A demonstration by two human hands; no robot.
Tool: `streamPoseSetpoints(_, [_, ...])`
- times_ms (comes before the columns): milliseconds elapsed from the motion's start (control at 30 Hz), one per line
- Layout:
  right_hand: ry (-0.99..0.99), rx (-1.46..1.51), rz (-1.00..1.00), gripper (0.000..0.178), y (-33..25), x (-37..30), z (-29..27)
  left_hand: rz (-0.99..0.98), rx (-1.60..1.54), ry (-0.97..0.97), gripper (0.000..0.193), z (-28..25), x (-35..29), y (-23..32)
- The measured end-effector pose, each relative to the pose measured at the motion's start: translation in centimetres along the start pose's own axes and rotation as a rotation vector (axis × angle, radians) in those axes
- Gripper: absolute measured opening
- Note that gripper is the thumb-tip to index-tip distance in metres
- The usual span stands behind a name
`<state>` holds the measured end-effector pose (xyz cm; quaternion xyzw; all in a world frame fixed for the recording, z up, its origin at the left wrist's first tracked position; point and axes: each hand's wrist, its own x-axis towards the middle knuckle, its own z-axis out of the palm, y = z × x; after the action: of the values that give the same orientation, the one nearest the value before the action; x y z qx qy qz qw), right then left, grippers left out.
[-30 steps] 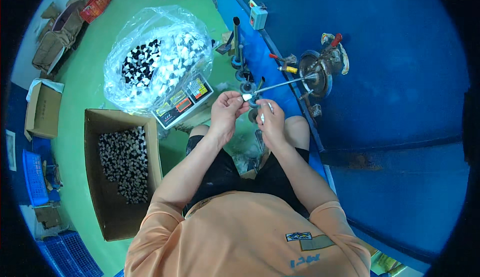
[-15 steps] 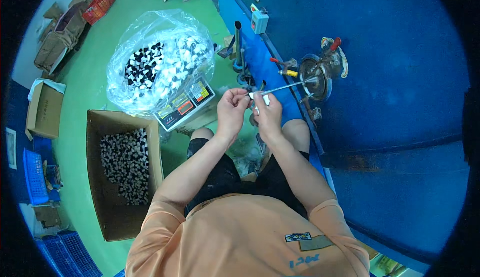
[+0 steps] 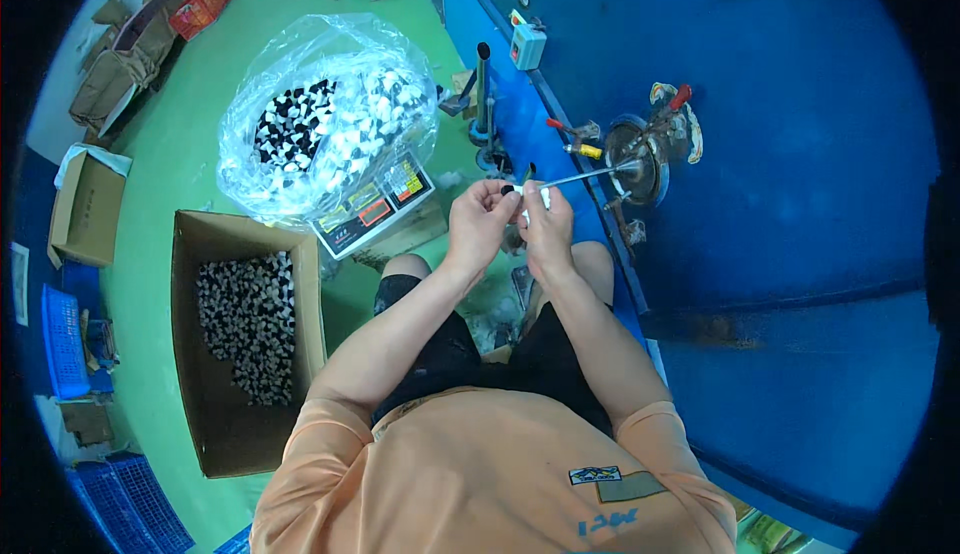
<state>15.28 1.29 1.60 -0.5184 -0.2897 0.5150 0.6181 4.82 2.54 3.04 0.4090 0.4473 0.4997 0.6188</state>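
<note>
Head camera: The fingers of a worker's left hand (image 3: 480, 226) pinch narrowly on a small black-and-white piece (image 3: 517, 192), held above the lap; those of the right hand (image 3: 547, 232) curl close beside it, white material among them, their exact grip unclear. A metal rod (image 3: 578, 175) runs from the fingers to a round metal fixture (image 3: 637, 161) at a blue panel (image 3: 800, 164).

One piece appears mid-handling; similar ones lie heaped in a clear plastic bag (image 3: 285, 52) by a digital scale (image 3: 376, 212) and in a cardboard box (image 3: 310, 304). Which heap is finished, and how much is left, cannot be told.

Red, yellow and white labels mark the scale, their print too small to read; the orange shirt (image 3: 450, 484) bears a patch (image 3: 597, 475) and blue lettering.
</note>
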Motion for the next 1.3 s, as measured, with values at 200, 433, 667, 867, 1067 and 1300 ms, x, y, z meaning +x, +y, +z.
streamPoseSetpoints(200, [-0.073,0.02,0.093,0.024,0.4,-0.6,-0.8,0.295,-0.133,0.256,0.016,-4.3,-1.8,1.0])
streamPoseSetpoints(433, [-0.198,0.317,0.208,0.023,2.2,-2.4,0.0,0.163,0.203,0.261,0.025,-8.7,-4.4,0.9])
streamPoseSetpoints(667, [-0.101,0.341,0.193,0.023,3.6,-2.9,2.2,0.264,0.442,0.02,0.022,-3.4,-3.8,-2.7])
streamPoseSetpoints(867, [-0.082,0.138,0.194,0.021,2.8,-2.3,0.4,0.05,0.035,-0.017,0.017,-2.5,-2.2,-0.7])
streamPoseSetpoints(1067, [0.015,0.161,0.225,0.019,2.9,-1.7,-1.3,0.0,0.156,-0.101,0.02,-3.8,0.1,-1.7])
streamPoseSetpoints(1300, [0.029,0.164,0.202,0.018,2.3,-1.6,-1.4,0.022,0.102,-0.184,0.036,-3.2,0.6,-1.2])
